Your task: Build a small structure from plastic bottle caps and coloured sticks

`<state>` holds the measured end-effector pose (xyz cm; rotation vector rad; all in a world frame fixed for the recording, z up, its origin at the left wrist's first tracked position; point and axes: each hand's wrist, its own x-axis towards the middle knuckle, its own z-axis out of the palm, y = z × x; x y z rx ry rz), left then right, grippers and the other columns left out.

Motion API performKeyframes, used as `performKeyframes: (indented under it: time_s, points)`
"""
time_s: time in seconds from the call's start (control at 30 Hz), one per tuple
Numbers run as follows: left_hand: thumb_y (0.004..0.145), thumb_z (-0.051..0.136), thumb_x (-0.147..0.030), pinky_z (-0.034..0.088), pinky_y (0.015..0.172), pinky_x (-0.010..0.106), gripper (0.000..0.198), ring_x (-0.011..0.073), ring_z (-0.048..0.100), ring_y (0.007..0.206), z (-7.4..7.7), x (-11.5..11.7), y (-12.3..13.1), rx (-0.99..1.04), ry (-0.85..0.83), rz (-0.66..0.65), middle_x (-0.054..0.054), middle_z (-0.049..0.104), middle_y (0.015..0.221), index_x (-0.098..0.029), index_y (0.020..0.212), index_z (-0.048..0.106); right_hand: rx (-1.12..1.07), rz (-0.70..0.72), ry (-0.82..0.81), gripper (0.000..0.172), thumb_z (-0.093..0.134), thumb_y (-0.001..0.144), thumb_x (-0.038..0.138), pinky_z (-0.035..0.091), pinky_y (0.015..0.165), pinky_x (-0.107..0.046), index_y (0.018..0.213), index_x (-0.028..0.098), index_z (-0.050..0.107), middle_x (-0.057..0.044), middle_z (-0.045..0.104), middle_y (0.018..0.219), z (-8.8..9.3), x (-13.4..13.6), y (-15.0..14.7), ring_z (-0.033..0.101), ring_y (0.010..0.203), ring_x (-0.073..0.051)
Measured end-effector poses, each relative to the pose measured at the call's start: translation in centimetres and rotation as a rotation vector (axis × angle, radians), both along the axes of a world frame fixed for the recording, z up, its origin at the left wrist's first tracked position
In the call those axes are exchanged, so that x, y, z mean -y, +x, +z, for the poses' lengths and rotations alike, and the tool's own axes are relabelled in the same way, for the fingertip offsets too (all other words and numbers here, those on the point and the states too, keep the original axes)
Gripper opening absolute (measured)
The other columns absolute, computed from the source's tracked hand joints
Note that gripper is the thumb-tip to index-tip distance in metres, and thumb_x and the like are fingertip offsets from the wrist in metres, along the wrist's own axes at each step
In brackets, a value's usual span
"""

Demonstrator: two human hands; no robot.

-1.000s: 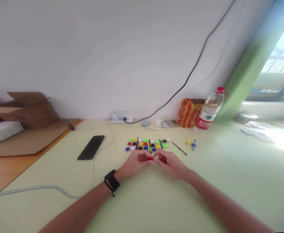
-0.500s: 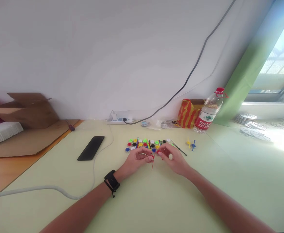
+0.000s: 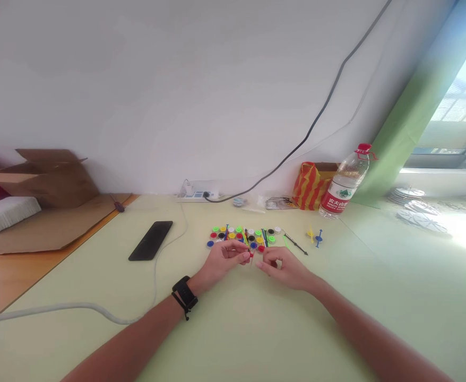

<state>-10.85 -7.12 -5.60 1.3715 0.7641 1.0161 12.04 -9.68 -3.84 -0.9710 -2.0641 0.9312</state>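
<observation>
My left hand (image 3: 227, 262) is closed in a pinch on a small red plastic arrow (image 3: 251, 255); part of it is hidden by the fingertips. Just to the right, my right hand (image 3: 285, 268) has its thumb stretched out and its fingers bent, with nothing visible between them. A red disc (image 3: 261, 248) lies on the table just beyond the right fingers, beside a blue disc (image 3: 253, 245). Behind both hands are rows of small coloured discs (image 3: 238, 229), with thin coloured arrows among them. One black arrow (image 3: 295, 244) rests to the right of these rows.
A yellow arrow (image 3: 310, 233) and a blue arrow (image 3: 319, 239) lie at the right. A black phone (image 3: 150, 241) and a white cable (image 3: 93, 307) are on the left. Along the wall stand a power strip (image 3: 197, 192), a striped bag (image 3: 309, 185) and a water bottle (image 3: 343, 183).
My right hand has drawn back slightly towards me from the red disc, which now shows uncovered on the table. My left hand keeps the red arrow, turned so that less of its shaft shows.
</observation>
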Motion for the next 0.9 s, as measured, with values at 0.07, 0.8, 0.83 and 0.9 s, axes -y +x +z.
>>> performKeyframes:
  time_s: [0.07,0.8,0.83,0.9]
  points:
    - [0.077,0.084,-0.029,0.059,0.078,0.031,0.026,0.0177,0.073,0.080,0.0,0.0,0.0,0.005,-0.006,-0.005,0.005,0.076,0.085,-0.014,0.096,0.073,-0.024,-0.015,-0.011,0.036,0.059,0.094,0.040,0.033,0.056,-0.026,0.066,0.020,0.050,0.003,0.046,0.063,0.0,0.0,-0.1,0.039,0.060,-0.012]
    - [0.075,0.085,-0.028,0.057,0.090,0.039,0.032,0.0232,0.074,0.094,0.7,1.0,0.3,-0.063,0.020,-0.104,0.011,0.077,0.104,-0.015,0.100,0.070,-0.125,0.059,-0.286,0.032,0.056,0.095,0.049,0.035,0.057,-0.026,0.083,0.020,0.058,0.002,0.050,0.071,0.0,-0.1,-0.2,0.045,0.062,-0.013]
    - [0.076,0.084,-0.030,0.057,0.090,0.039,0.034,0.0233,0.073,0.095,0.7,1.0,0.3,-0.080,0.026,-0.089,0.012,0.075,0.109,-0.016,0.105,0.070,-0.136,0.050,-0.291,0.033,0.055,0.095,0.050,0.035,0.057,-0.026,0.082,0.020,0.057,0.002,0.050,0.070,0.0,-0.1,-0.2,0.046,0.062,-0.013]
    - [0.079,0.081,-0.033,0.057,0.089,0.038,0.039,0.0230,0.072,0.097,0.8,1.0,0.3,-0.118,0.041,-0.056,0.012,0.072,0.119,-0.018,0.113,0.070,-0.134,-0.003,-0.240,0.033,0.052,0.096,0.050,0.036,0.058,-0.026,0.082,0.020,0.055,0.002,0.051,0.071,-0.1,-0.5,0.1,0.047,0.063,-0.014]
